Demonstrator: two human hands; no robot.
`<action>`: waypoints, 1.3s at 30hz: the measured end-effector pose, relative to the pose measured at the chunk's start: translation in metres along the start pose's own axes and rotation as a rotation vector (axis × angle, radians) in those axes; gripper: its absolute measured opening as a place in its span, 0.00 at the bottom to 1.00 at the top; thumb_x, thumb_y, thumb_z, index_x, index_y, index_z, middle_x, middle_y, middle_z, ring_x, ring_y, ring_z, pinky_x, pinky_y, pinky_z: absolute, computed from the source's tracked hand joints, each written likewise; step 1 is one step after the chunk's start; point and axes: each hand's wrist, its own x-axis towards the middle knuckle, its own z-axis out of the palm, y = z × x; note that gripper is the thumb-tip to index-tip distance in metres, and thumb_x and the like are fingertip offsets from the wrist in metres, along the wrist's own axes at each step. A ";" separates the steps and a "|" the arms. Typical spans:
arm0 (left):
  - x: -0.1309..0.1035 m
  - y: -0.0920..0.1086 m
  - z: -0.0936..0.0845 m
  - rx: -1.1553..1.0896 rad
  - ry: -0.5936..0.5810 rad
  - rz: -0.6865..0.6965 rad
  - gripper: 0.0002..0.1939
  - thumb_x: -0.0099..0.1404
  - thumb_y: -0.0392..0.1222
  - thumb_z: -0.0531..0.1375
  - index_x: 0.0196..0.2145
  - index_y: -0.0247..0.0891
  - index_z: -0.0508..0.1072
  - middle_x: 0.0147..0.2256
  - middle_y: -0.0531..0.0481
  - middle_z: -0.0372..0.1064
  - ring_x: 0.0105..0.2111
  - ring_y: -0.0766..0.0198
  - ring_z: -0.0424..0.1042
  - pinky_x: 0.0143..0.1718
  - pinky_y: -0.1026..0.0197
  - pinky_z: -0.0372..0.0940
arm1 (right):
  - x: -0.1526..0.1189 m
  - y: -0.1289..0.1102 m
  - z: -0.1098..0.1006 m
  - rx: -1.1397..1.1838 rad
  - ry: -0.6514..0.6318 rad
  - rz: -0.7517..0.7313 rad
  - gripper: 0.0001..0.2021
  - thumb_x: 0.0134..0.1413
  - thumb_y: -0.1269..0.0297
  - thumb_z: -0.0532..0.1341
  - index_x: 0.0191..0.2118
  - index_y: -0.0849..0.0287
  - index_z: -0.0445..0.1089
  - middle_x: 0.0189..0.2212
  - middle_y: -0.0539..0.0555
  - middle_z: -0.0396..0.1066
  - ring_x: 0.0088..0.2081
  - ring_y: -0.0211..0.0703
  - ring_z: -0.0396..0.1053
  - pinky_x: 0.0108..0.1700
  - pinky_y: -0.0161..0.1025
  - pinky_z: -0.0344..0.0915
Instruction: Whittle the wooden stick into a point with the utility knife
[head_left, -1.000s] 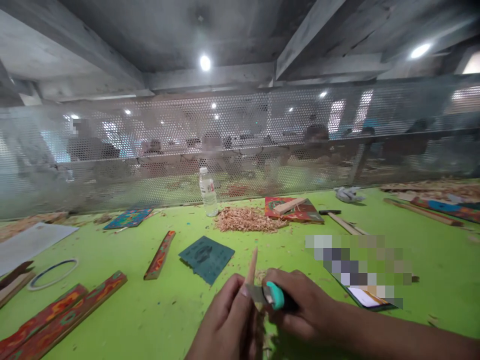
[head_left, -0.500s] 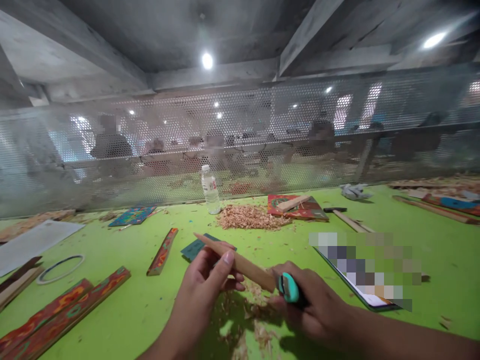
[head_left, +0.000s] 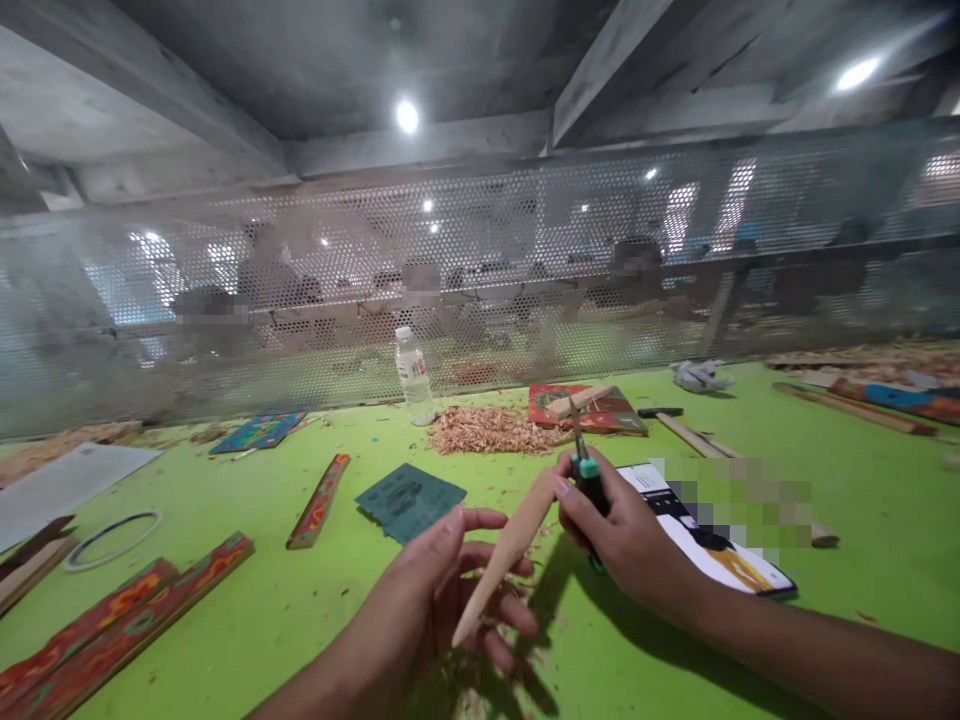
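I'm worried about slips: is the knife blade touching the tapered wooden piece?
Apart. The head view shows the knife blade pointing up, with a visible gap between it and the wooden piece.

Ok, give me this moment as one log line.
left hand: open, fingers spread behind wood piece | right hand: gripping knife, pinching wood piece's upper end | nearby: green sheet, phone, shavings
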 end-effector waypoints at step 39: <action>-0.008 -0.033 -0.005 0.104 -0.184 -0.172 0.28 0.68 0.60 0.69 0.53 0.32 0.76 0.34 0.39 0.82 0.24 0.65 0.77 0.29 0.65 0.69 | -0.008 -0.008 -0.013 -0.380 -0.216 -0.244 0.20 0.72 0.48 0.60 0.58 0.55 0.68 0.47 0.59 0.80 0.44 0.52 0.78 0.47 0.46 0.72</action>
